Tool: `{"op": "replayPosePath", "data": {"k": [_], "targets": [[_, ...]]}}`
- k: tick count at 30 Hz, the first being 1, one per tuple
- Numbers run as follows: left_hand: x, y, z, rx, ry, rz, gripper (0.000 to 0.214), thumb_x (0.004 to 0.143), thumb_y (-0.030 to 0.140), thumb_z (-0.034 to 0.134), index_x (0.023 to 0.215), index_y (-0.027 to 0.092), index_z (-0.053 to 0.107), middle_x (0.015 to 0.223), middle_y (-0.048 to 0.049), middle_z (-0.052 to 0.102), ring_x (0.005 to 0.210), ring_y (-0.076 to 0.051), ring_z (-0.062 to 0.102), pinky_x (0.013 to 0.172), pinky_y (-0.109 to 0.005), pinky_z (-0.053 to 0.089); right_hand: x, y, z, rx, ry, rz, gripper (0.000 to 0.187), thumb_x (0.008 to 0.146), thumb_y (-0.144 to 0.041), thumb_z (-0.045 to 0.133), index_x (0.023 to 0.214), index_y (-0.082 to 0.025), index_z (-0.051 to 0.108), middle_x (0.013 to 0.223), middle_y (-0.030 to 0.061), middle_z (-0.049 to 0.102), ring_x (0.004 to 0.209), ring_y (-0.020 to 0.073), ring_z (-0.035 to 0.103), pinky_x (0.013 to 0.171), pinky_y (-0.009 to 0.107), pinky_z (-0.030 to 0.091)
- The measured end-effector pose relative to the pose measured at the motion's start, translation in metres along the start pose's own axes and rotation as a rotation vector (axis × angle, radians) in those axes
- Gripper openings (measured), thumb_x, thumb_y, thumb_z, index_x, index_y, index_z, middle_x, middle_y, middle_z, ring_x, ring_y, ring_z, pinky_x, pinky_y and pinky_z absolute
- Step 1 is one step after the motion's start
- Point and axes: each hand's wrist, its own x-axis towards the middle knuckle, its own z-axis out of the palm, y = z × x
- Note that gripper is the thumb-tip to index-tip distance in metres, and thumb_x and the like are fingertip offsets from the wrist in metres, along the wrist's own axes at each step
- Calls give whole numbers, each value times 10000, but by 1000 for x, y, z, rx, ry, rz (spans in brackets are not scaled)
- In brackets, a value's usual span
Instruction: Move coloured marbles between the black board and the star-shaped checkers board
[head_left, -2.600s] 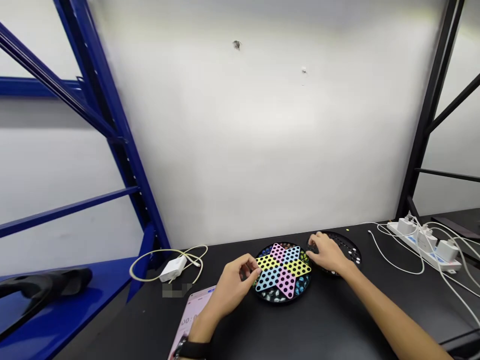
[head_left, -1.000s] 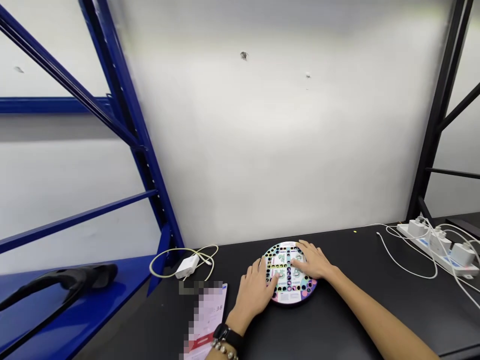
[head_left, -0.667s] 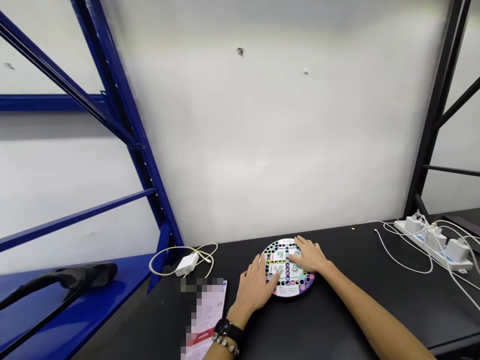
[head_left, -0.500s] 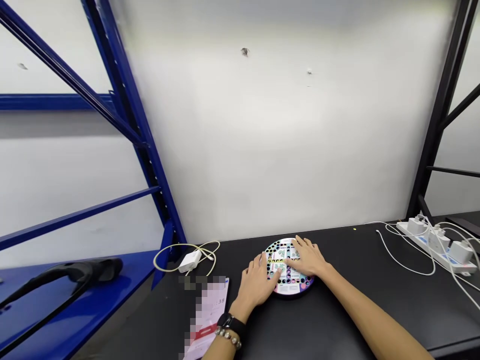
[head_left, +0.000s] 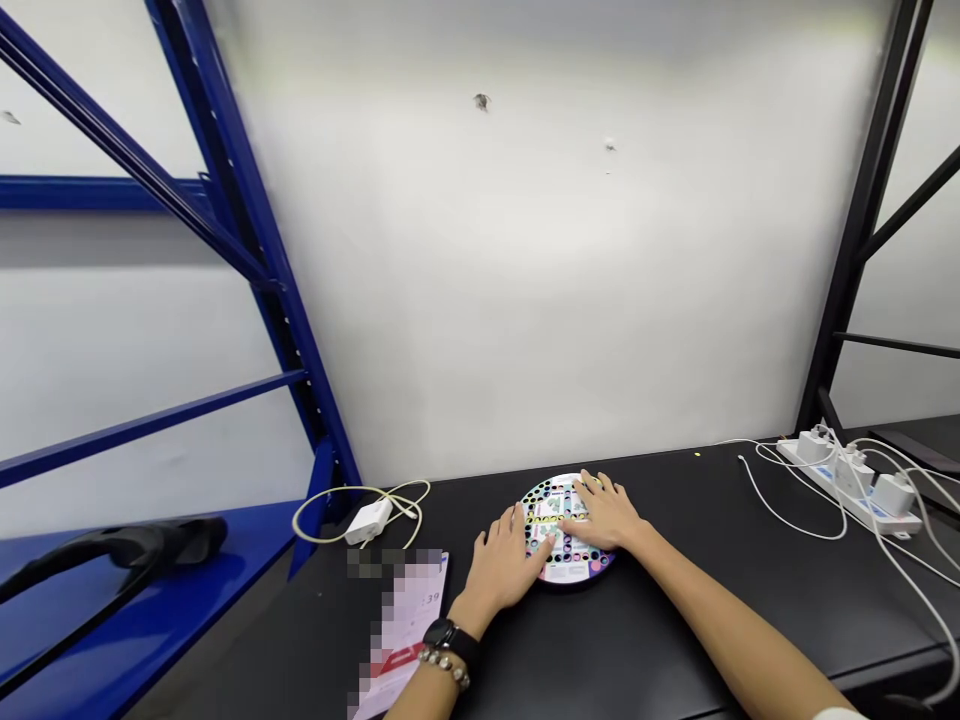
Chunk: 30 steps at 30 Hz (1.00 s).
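Observation:
A round, colourful game board (head_left: 568,572) with rows of dark circles lies flat on the black table (head_left: 600,650). At its left edge, my left hand (head_left: 504,560) rests with fingers stretched out, its thumb reaching over the board. On the upper right part of the board lies my right hand (head_left: 606,515), fingers spread. Neither hand is closed round anything. The palms and fingers cover parts of both sides of the board.
A phone or tablet with a lit screen (head_left: 409,630) lies left of my left forearm. Behind it is a white charger (head_left: 369,521) with a looped cable. A power strip (head_left: 847,485) with plugs and cables stands at right. Blue shelving (head_left: 300,330) rises at left.
The whole view has shifted slightly, so everything appears a little further left. Both hands keep nearly the same places on the board.

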Motion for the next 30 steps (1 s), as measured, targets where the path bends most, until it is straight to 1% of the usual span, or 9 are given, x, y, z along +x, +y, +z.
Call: {"op": "replayPosePath", "data": {"k": [2,5,7,9,11,15,19,23,30], "targets": [[-3,3,-1,11,33,-3,770,903,591,315,1491,94,324,1533,-197,356,1386,-331,366,1106,-509,294,1,1,-1,7,-17,7,952,796,-789,399,1545,-220,249,1625,73,138,1469,365,104,1138,553,159],[-9,6,0,29,88,1,735,907,553,339,1473,84,355,1539,-198,346,1392,-322,361,1117,-482,295,2,1,-4,1,-41,28,918,816,-774,370,1543,-224,254,1620,76,164,1448,361,177,1120,551,197],[-12,7,0,33,88,6,736,901,547,355,1475,86,354,1558,-191,313,1386,-318,375,1116,-470,304,2,2,-6,-18,-53,39,903,830,-758,347,1547,-219,241,1622,70,158,1438,362,201,1119,547,202],[-14,7,0,26,58,11,760,901,561,347,1492,85,323,1582,-187,256,1399,-317,362,1121,-476,301,1,2,-7,-34,-75,45,900,844,-741,328,1558,-208,200,1629,61,120,1452,358,165,1134,537,174],[-15,8,-1,16,13,20,791,900,586,333,1509,83,285,1596,-185,204,1428,-319,316,1134,-496,280,-2,1,-7,-50,-94,38,906,852,-728,319,1565,-192,164,1634,55,76,1476,344,83,1157,527,117],[-16,8,-5,-3,-21,41,818,904,608,308,1518,69,264,1594,-189,183,1443,-332,282,1145,-535,253,-13,-3,-6,-70,-112,-46,889,859,-707,328,1566,-195,159,1634,42,61,1493,293,-8,1178,506,20],[-16,9,-9,-5,-25,38,829,900,618,295,1517,65,266,1588,-188,208,1445,-328,277,1145,-550,251,-19,-8,-7,-65,-121,-62,878,857,-704,352,1565,-220,166,1632,32,84,1495,276,3,1181,492,9],[-16,11,-14,-4,-91,25,847,896,618,286,1526,56,230,1595,-182,176,1471,-302,213,1162,-547,218,-20,-9,-8,-51,-98,-56,900,844,-732,354,1559,-208,201,1627,55,114,1491,295,46,1176,519,36],[-11,6,-8,-37,-109,27,879,887,638,279,1535,51,185,1605,-180,105,1476,-311,187,1157,-558,220,-21,-10,-9,-42,-79,-66,872,855,-696,380,1552,-194,228,1623,64,136,1488,296,66,1175,516,51]]}}
